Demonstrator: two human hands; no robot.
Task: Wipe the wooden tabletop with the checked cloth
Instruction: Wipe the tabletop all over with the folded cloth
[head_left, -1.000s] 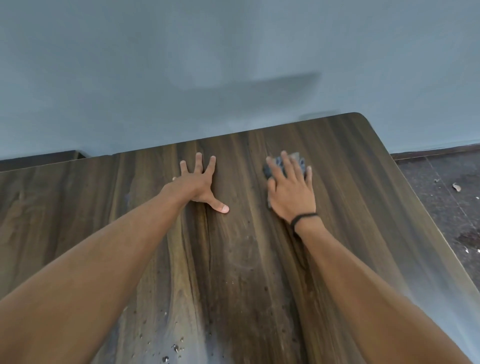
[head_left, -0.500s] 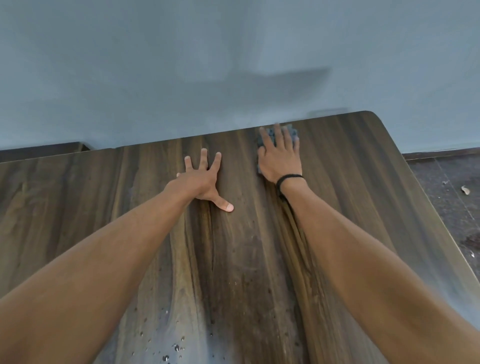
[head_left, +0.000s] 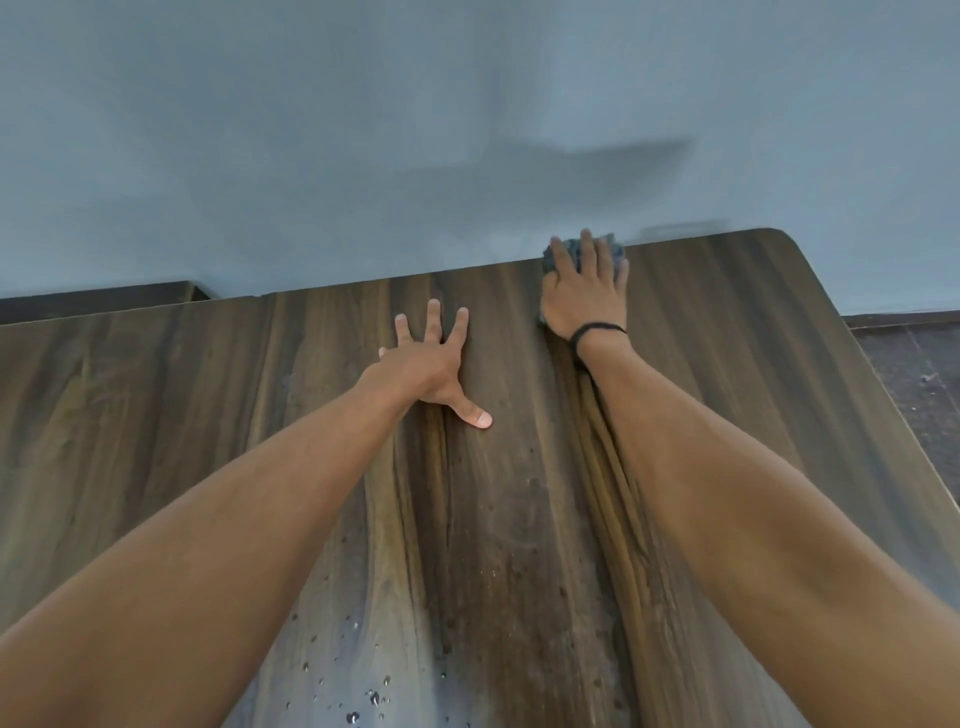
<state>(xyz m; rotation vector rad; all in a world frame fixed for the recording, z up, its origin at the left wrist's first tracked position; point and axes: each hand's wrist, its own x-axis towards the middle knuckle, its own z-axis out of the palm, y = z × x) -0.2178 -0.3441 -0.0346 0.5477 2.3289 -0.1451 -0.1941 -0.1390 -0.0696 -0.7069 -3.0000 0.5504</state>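
- Droplets of water speckle the wooden tabletop at the bottom centre of the frame, between the two bare forearms that reach in from the lower corners.
- Left hand lies flat on the wood just left of centre. Its fingers are spread and straight and the thumb points out to the right, so it grasps nothing.
- Right hand, up and to the right of the left one, presses palm-down on the checked cloth. The fingers are extended over it rather than curled round it, and a thin black band circles the wrist.
- Cloth shows only as a bunched grey-blue edge around the fingertips. It sits at the far edge of the tabletop, against the wall, right of centre and short of the rounded far-right corner.
- Blue-grey wall fills the upper half of the frame.
- Dark floor shows at the right edge beyond the table.
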